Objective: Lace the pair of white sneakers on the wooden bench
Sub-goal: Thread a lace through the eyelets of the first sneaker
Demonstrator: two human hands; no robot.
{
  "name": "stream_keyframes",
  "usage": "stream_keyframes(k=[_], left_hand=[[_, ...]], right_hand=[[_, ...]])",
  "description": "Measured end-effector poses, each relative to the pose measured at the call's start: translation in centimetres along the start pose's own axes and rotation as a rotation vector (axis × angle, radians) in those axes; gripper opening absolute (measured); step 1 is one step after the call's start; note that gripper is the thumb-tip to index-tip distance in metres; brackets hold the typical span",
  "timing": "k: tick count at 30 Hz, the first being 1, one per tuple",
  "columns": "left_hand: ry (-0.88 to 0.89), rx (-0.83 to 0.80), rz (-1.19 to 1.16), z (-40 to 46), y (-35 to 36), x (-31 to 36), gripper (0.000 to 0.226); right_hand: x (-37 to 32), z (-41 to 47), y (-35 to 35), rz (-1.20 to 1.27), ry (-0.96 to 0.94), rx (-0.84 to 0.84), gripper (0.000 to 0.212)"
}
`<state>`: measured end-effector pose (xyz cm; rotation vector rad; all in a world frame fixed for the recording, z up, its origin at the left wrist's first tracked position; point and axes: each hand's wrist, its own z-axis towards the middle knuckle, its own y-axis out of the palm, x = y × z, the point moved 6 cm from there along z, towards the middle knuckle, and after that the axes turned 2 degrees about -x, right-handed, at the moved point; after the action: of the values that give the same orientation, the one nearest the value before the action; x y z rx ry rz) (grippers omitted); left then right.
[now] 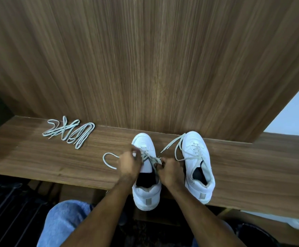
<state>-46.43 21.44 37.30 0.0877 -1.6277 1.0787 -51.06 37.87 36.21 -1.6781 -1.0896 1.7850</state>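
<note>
Two white sneakers stand side by side on the wooden bench (38,157) in the lower centre of the frame, toes pointing up toward the wood-grain panel (145,59) behind. The left sneaker (146,191) sits with its heel hanging past the bench's near edge; the right sneaker (197,166) stands just to its right, a little farther up, also close to the edge.

Both hands work over the left sneaker's eyelet area. The left hand (129,163) has its fingers curled round the shoe's lace (149,156) at the left side of the tongue, and a free loop of that lace trails out to the left across the bench. The right hand (170,171) is curled as well, pinching the lace at the right eyelets — the fingertips themselves are blurred.

The right sneaker carries its own lace (195,152) criss-crossed through the eyelets, with two loose ends running up and left past its toe.

In the left of the frame, well apart from the shoes, a loose bundle of spare laces (70,132) lies on the bench near the panel.

Blue jeans (63,223) show at the bottom left.
</note>
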Motion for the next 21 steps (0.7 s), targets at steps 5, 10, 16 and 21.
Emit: stream_keyframes(k=[5, 10, 16, 21], left_hand=[[-0.382, 0.166, -0.204, 1.2, -2.2, -4.1, 0.025], [0.22, -0.017, 0.2, -0.1, -0.5, 0.0, 0.029], [0.417, -0.127, 0.789, -1.4, 2.6, 2.4, 0.028], [-0.012, 0.162, -0.085, 0.4, -2.1, 3.1, 0.015]], right_hand=[[0.1, 0.1, -0.1, -0.007, 0.012, 0.005, 0.024], [-0.1, 0.2, -0.1, -0.045, 0.001, 0.028, 0.021], [-0.1, 0.0, 0.0, -0.053, 0.024, 0.012, 0.018], [-0.2, 0.0, -0.1, -0.051, 0.009, 0.017, 0.024]])
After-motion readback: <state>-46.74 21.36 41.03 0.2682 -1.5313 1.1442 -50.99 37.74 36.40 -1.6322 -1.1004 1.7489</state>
